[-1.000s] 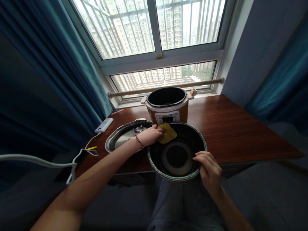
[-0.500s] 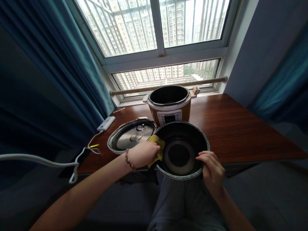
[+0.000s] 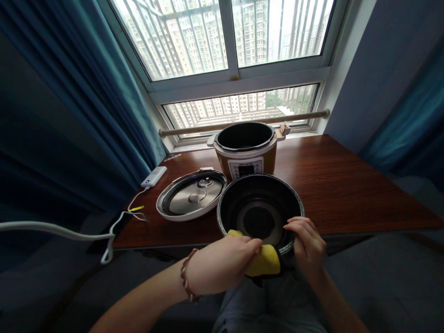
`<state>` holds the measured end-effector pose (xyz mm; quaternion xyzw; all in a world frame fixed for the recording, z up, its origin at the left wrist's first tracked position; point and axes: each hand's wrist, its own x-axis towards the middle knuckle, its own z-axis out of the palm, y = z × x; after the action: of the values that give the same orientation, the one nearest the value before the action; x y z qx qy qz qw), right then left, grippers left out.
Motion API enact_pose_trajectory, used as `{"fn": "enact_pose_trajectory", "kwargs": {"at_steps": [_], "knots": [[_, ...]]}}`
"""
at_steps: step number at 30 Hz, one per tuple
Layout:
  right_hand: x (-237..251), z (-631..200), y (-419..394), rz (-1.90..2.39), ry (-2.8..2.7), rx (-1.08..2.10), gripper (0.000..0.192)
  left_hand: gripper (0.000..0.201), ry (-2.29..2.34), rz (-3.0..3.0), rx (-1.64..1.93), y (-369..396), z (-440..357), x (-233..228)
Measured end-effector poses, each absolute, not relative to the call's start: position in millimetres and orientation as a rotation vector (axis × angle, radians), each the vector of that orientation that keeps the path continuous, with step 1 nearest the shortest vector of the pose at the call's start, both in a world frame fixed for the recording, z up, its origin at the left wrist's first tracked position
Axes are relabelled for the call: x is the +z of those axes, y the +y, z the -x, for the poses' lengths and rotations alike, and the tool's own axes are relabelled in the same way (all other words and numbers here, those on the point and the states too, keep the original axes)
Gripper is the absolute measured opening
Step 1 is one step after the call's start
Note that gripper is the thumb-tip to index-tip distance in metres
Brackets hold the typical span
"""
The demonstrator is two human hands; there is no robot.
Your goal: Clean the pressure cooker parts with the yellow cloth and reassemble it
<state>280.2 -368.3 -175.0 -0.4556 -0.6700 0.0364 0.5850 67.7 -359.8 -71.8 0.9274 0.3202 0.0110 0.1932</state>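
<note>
A black inner pot (image 3: pixel 256 189) is tilted toward me at the table's front edge, its dark inside showing. My right hand (image 3: pixel 308 245) pinches its rim on the right side. With my left hand (image 3: pixel 225 263) closed around a yellow cloth (image 3: pixel 266 261), I press on the near rim of the pot; part of the cloth hangs over the outside. Behind the pot stands the cooker body (image 3: pixel 244 157), brown and white with a control panel, its top uncovered. To the left the cooker's lid (image 3: pixel 192 196) lies with its metal underside up.
A white power strip (image 3: pixel 154 176) with a looping white cable (image 3: pixel 114 226) lies at the left of the brown wooden table (image 3: pixel 347 185). A barred window and a horizontal rail (image 3: pixel 194 131) are behind it. Blue curtains (image 3: pixel 104 92) hang at the left.
My left hand has moved the yellow cloth from the pot's left rim round to its near rim. The right hand keeps its hold almost unmoved.
</note>
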Motion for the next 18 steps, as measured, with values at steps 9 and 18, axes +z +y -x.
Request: {"fn": "enact_pose_trajectory", "kwargs": {"at_steps": [9,18], "knots": [[-134.8,-282.1,-369.8,1.245,-1.802,0.356,0.029,0.03,0.996,-2.308,0.488,-356.1,-54.7,-69.1],[-87.5,-214.2,-344.3,1.049,-2.715,0.799,0.038,0.051,1.656,-2.296,0.91,-319.4,-31.5,-145.7]]}}
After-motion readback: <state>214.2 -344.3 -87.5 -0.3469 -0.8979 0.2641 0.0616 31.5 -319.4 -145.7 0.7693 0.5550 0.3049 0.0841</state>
